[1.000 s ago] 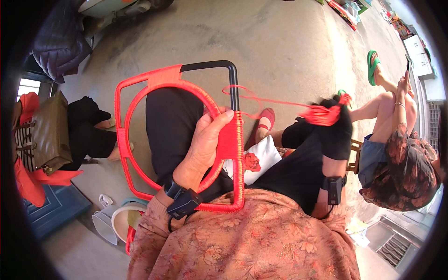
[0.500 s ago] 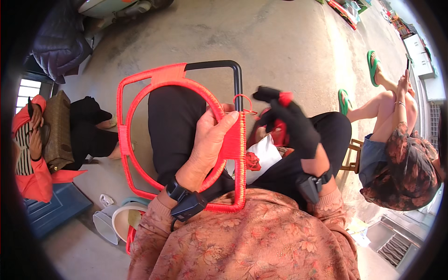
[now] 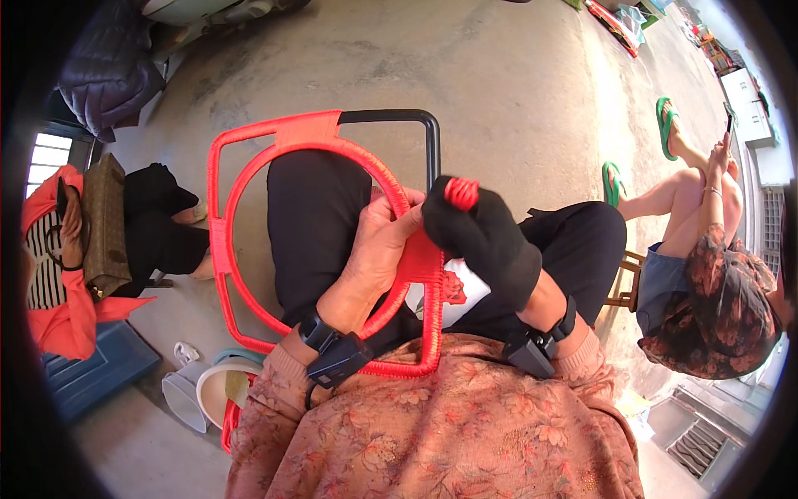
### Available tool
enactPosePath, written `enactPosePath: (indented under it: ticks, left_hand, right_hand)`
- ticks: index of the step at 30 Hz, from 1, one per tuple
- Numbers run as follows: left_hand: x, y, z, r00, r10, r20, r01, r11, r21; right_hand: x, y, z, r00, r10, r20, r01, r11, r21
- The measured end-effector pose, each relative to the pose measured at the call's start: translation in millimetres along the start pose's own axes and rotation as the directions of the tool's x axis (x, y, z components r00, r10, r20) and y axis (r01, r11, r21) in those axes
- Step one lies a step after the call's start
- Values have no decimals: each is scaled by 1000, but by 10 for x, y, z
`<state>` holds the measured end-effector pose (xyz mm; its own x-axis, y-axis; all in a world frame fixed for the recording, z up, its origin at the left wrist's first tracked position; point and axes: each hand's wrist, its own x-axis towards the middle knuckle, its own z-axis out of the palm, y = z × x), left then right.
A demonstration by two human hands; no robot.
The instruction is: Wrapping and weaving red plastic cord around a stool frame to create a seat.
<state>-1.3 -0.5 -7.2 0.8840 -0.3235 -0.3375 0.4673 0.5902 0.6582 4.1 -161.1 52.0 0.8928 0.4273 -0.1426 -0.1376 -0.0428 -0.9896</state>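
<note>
A metal frame (image 3: 249, 137) wrapped in red cord rests across my lap, with a round red hoop inside it and one bare black corner (image 3: 420, 121) at the top right. My left hand (image 3: 378, 249), bare, grips the frame's right side where hoop and bar meet. My right hand (image 3: 482, 237), in a black glove, is closed on a small bundle of red cord (image 3: 461, 193) right next to the left hand. Black bands sit on both wrists.
A person in a floral top and green sandals (image 3: 706, 283) sits on a stool at the right. Another person in orange with a brown bag (image 3: 104, 224) sits at the left. A white bucket (image 3: 220, 387) and a blue box (image 3: 100, 370) stand on the concrete floor.
My right hand, which was stretched out to the right pulling the red cord taut, has come back in to the frame beside the left hand. The frame stayed in place.
</note>
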Motion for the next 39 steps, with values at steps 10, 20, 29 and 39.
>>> enactPosePath:
  ticks: [10, 20, 29, 39]
  left_hand:
    - [21, 61, 71, 987, -99, -125, 93, 994, -49]
    - [1, 13, 132, 969, 125, -212, -92, 983, 160]
    - [21, 40, 93, 993, -8, -119, 10, 1000, 17]
    - [34, -32, 29, 991, 87, -103, -90, 996, -27]
  right_hand:
    - [-382, -21, -709, 870, 197, -452, -106, 970, 218]
    - [-62, 580, -7, 918, 382, 103, -372, 922, -108]
    - [356, 422, -163, 950, -311, 14, 309, 939, -154]
    - [355, 355, 84, 946, -68, -316, -59, 925, -375]
